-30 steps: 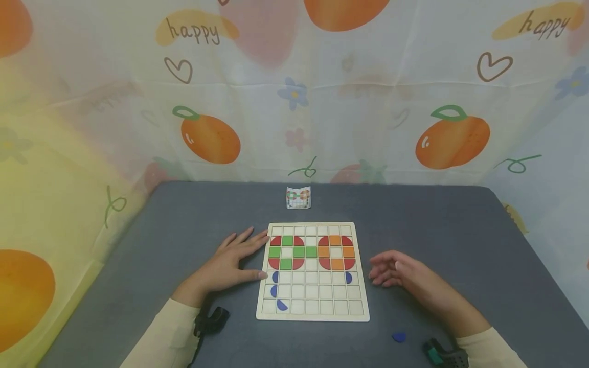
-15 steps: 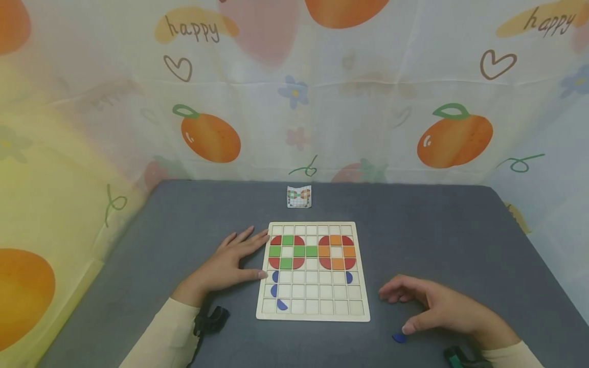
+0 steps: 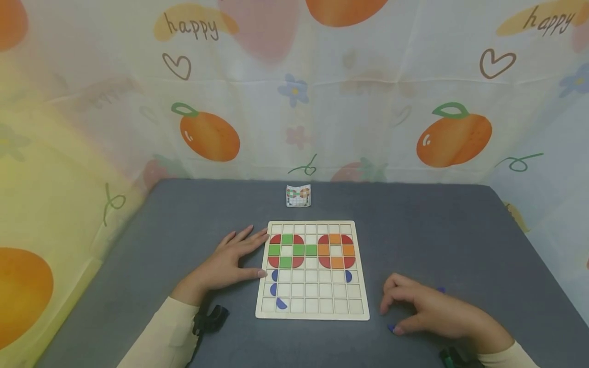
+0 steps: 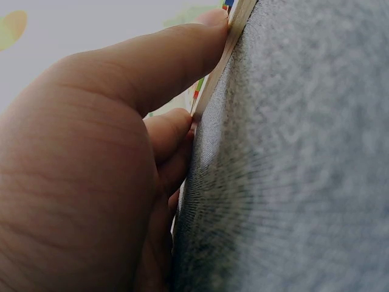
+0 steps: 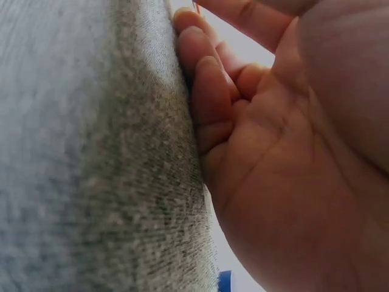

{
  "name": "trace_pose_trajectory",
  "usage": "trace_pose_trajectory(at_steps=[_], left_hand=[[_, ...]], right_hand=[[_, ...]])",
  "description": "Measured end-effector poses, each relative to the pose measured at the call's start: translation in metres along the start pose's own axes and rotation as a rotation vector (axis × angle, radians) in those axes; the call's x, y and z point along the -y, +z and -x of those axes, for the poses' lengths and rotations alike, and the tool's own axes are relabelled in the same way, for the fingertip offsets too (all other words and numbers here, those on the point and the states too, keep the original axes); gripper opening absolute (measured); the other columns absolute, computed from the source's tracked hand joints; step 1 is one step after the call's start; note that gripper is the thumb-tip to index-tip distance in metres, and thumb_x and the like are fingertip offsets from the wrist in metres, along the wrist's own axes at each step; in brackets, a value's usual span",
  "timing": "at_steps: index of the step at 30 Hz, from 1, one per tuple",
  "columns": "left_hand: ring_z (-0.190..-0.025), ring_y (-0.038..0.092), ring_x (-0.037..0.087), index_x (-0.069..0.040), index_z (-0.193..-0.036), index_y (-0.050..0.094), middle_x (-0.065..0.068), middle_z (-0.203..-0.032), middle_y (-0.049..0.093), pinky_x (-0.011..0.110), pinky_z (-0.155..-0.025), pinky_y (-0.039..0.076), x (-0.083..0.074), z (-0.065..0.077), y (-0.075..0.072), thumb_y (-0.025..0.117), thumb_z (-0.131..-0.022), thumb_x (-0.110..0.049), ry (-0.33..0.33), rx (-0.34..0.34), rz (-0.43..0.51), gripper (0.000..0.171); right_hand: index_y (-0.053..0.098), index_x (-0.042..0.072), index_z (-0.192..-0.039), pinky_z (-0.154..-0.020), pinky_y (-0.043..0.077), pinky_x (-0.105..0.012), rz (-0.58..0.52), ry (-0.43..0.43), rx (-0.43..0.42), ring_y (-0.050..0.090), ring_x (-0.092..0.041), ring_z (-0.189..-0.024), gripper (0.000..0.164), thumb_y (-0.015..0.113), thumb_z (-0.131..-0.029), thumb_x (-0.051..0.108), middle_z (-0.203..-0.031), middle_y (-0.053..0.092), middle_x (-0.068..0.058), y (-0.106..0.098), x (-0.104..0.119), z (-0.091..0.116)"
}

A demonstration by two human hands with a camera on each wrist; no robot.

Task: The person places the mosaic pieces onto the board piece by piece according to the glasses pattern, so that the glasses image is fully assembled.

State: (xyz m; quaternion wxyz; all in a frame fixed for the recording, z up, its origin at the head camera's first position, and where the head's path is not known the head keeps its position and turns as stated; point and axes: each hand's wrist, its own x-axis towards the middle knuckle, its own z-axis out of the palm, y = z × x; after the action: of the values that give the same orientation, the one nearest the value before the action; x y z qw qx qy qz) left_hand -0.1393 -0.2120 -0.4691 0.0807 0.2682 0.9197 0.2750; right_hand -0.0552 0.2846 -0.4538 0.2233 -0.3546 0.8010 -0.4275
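My left hand (image 3: 225, 266) lies spread at the left edge of the wooden grid board (image 3: 312, 316), its thumb and fingertips on the rim. Red, green and orange pieces form two ring shapes on the board, joined by a green square (image 3: 311, 250). Blue half-round pieces sit below, such as one at the right (image 3: 348, 276). Right of the board, my right hand (image 3: 432, 309) is low over the table with loosely bent fingers. Its thumb tip touches a small blue piece (image 3: 391, 328), partly hidden by the thumb; the index fingertip stands apart from it.
A small pattern card (image 3: 298, 196) lies behind the board on the grey table (image 3: 221, 204). Another blue piece (image 3: 440, 290) shows just behind my right hand. A printed cloth (image 3: 349, 117) hangs beyond the table's back edge.
My right hand has moved right and toward me, away from the board's side, and its thumb has reached the loose blue piece, which has shifted slightly up and left. My left hand stays put.
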Motion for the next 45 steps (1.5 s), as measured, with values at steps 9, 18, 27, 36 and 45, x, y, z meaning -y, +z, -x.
trace_pose_trajectory(at_steps=[9,18,27,36,45], left_hand=[[-0.165,0.014,0.035,-0.023,-0.171,0.04,-0.005,-0.174,0.034,0.066,-0.126,0.003,0.001,0.0,0.0,0.082,-0.093,-0.057,-0.005,-0.001,-0.001,0.095],[-0.165,0.014,0.035,-0.023,-0.171,0.041,-0.005,-0.174,0.035,0.067,-0.126,0.003,0.002,0.001,-0.001,0.082,-0.093,-0.059,-0.009,0.008,-0.003,0.095],[-0.165,0.014,0.035,-0.022,-0.171,0.041,-0.005,-0.174,0.035,0.066,-0.126,0.003,0.001,0.002,-0.001,0.082,-0.093,-0.058,-0.009,0.009,-0.003,0.095],[-0.165,0.014,0.035,-0.022,-0.171,0.041,-0.005,-0.174,0.035,0.066,-0.126,0.003,0.0,0.001,0.0,0.082,-0.093,-0.059,-0.012,0.005,-0.001,0.095],[-0.165,0.014,0.035,-0.023,-0.171,0.04,-0.005,-0.174,0.035,0.066,-0.126,0.003,-0.001,0.001,-0.001,0.082,-0.093,-0.058,-0.006,-0.001,-0.001,0.095]], right_hand=[[0.077,0.03,-0.103,-0.092,0.049,-0.027,0.059,-0.096,-0.1,0.059,-0.014,-0.107,0.014,0.086,-0.097,0.022,-0.112,0.058,0.01,0.007,-0.002,-0.004],[0.071,0.032,-0.1,-0.085,0.051,-0.028,0.21,-0.143,-0.162,0.057,-0.008,-0.102,0.018,0.083,-0.099,0.018,-0.108,0.057,0.016,0.016,0.008,-0.01],[0.068,0.027,-0.102,-0.078,0.05,-0.028,0.282,-0.135,-0.225,0.055,-0.004,-0.094,0.022,0.082,-0.099,0.009,-0.104,0.056,0.018,0.02,0.011,-0.012],[0.07,0.023,-0.104,-0.068,0.051,-0.028,0.175,0.04,-0.222,0.055,-0.003,-0.081,0.012,0.08,-0.102,0.018,-0.095,0.058,0.017,0.016,0.014,-0.013],[0.073,0.028,-0.104,-0.072,0.048,-0.027,0.137,-0.03,-0.204,0.055,-0.009,-0.087,0.015,0.086,-0.097,0.026,-0.1,0.055,0.013,0.004,0.004,-0.001]])
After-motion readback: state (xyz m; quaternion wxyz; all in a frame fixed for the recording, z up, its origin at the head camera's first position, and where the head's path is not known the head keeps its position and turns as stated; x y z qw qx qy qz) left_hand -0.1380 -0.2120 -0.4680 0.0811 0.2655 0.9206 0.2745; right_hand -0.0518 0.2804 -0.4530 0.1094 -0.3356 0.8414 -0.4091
